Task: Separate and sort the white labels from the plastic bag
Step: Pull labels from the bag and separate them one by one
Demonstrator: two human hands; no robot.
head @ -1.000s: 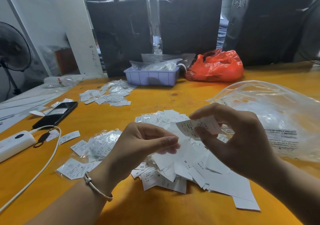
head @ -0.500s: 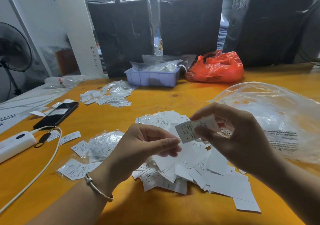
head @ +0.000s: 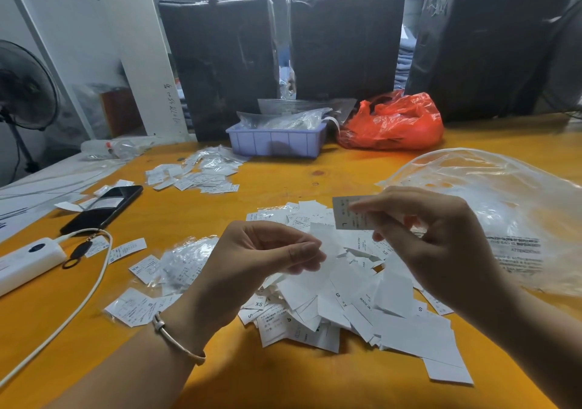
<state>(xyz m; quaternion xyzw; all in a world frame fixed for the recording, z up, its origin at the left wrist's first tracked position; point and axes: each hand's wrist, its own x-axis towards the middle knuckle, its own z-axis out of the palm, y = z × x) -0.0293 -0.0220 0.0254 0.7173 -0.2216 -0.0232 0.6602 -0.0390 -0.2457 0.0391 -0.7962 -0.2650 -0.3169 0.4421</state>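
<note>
One label [head: 349, 216] pinched in right grip [head: 441, 245], left grip [head: 264, 260] pinching labels above pile [head: 362, 308].

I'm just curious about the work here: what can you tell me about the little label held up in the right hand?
The label is a small white rectangle, thin like paper or fabric, with faint print and an "L" near its lower edge. The right hand pinches its right side, holding it roughly upright above the loose pile of labels.

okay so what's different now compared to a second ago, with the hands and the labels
The right hand has turned the label it pinches from tilted to level, its L now readable, lifting it slightly. The left hand keeps pinching a white label over the label pile. The clear plastic bag has not moved.
</note>
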